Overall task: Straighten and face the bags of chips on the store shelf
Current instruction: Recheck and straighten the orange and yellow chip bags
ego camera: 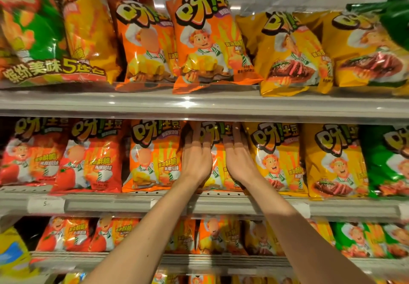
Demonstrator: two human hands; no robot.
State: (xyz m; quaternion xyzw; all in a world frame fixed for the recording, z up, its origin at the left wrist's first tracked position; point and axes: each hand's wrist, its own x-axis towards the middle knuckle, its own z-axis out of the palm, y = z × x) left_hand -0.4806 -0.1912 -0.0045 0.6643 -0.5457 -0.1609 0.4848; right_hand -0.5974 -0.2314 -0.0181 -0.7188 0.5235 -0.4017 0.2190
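Your left hand (pixel 195 159) and right hand (pixel 238 162) both lie flat on the orange bag (pixel 215 151) on the middle shelf (pixel 132 204), fingers straight and slightly spread, fingertips reaching toward 12 o'clock at the bag's top edge; neither hand curls round it. The bag stands between an orange neighbour (pixel 152 155) at its 9 o'clock and a yellow bag (pixel 276 159) at its 3 o'clock, touching or nearly touching both (your hands hide the seams). Its face is mostly covered, so whether it sits square cannot be told. Judged by appearance, this is a light, air-filled foil pack: soft, slick, noisy, with brittle contents. Hard palm pressure would likely crush the chips. Better purchase lies at the side seams or the crimped top edge, guiding rather than squeezing.
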